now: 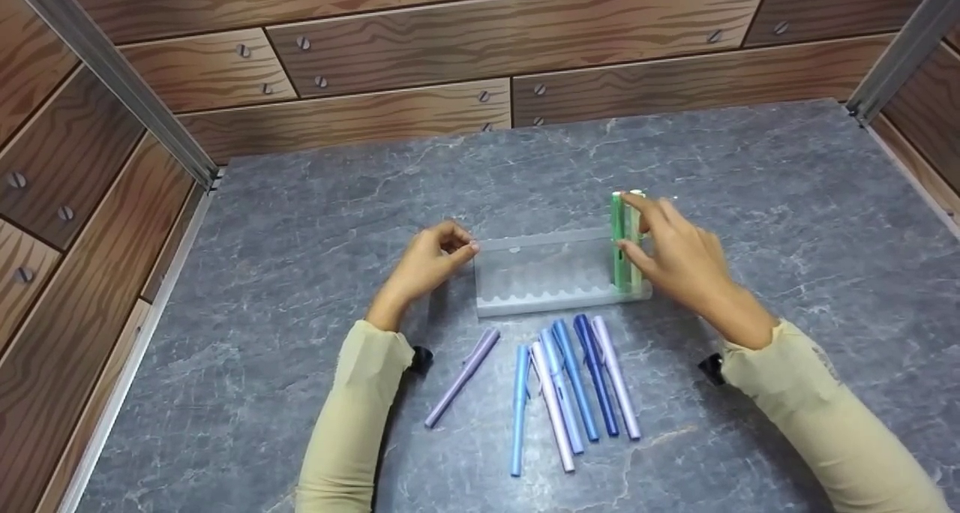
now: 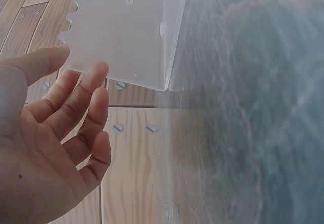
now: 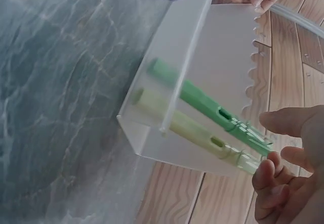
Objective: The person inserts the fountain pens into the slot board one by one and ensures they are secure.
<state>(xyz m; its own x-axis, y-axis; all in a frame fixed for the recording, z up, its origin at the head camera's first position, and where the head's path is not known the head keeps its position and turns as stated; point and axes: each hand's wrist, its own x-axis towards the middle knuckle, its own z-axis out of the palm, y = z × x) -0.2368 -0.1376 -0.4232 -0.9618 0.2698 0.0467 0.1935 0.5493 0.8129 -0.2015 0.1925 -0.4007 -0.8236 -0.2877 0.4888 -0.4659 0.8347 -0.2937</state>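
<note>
A clear plastic pen holder (image 1: 547, 269) with a scalloped rack stands on the table. My left hand (image 1: 435, 258) is at its upper left corner, thumb and forefinger pinching the edge; the left wrist view shows the other fingers (image 2: 98, 102) loosely bent. At the holder's right end, a green pen (image 1: 619, 243) and a pale yellow-green pen (image 3: 197, 135) stand side by side in the slots. My right hand (image 1: 686, 254) is beside them, fingertips near the green pen's top end, thumb apart from it in the right wrist view.
In front of the holder lie several blue and purple pens, among them a dark blue pen (image 1: 596, 374) and a light blue pen (image 1: 519, 412). A purple pen (image 1: 463, 378) lies apart at the left. Wood-patterned panels (image 1: 390, 55) wall the table's back and sides.
</note>
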